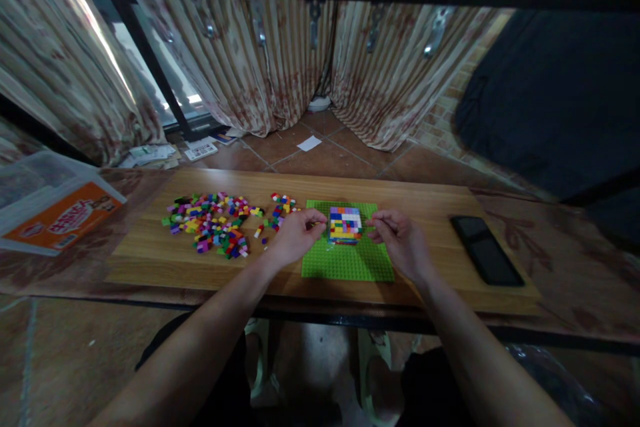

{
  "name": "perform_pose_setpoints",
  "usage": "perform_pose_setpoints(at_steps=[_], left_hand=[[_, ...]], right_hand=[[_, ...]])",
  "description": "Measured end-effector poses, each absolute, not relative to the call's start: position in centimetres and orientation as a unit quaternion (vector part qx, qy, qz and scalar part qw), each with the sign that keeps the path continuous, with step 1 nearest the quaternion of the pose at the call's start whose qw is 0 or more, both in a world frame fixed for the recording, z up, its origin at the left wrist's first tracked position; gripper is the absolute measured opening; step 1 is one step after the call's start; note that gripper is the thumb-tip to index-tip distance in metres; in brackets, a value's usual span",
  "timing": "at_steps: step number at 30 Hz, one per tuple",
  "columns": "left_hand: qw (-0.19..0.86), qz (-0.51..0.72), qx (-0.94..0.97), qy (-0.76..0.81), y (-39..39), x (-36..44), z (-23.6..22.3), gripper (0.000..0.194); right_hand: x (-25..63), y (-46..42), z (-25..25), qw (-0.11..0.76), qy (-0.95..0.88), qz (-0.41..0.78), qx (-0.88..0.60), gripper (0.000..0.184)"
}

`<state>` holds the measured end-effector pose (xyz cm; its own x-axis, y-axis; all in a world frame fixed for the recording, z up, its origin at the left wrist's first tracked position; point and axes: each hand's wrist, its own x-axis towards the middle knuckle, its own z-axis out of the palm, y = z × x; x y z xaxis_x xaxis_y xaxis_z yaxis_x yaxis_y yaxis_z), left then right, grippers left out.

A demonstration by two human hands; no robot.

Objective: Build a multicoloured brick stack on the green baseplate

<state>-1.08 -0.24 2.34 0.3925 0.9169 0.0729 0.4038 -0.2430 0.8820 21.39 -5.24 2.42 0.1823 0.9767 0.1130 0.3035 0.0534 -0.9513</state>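
A block built of many-coloured toy bricks (345, 221) stands on a green studded baseplate (345, 263). Just left of it is my left hand (297, 235), its thumb and forefinger pinched together with a bit of yellow between them, seemingly a small toy brick. On the opposite side, my right hand (400, 240) is also closed in a pinch near the block; a reddish spot shows at its fingertips, too small to make out. Both hands hover over the baseplate's sides, apart from the block.
Loose toy bricks (215, 220) lie heaped on the left of the wooden board (430, 207), and a smaller group (283, 203) sits nearer the baseplate. A black phone-like device (486, 250) rests at the right. A clear tub with an orange label (65, 217) stands far left.
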Motion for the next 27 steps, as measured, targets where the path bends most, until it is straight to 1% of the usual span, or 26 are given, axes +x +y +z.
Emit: perform_pose_setpoints(at_steps=[5, 16, 27], left_hand=[[0.404, 0.302, 0.732, 0.458, -0.3, -1.1, 2.6, 0.014], [0.394, 0.305, 0.740, 0.452, -0.3, -1.1, 2.5, 0.015], [0.388, 0.298, 0.743, 0.456, -0.4, -1.1, 3.0, 0.014]], right_hand=[[21.6, -6.0, 2.0, 0.456, -0.571, 0.322, -0.602, 0.023], [20.4, -5.9, 0.7, 0.491, -0.519, 0.375, -0.591, 0.020], [20.3, -5.7, 0.9, 0.507, -0.494, 0.363, -0.606, 0.019]])
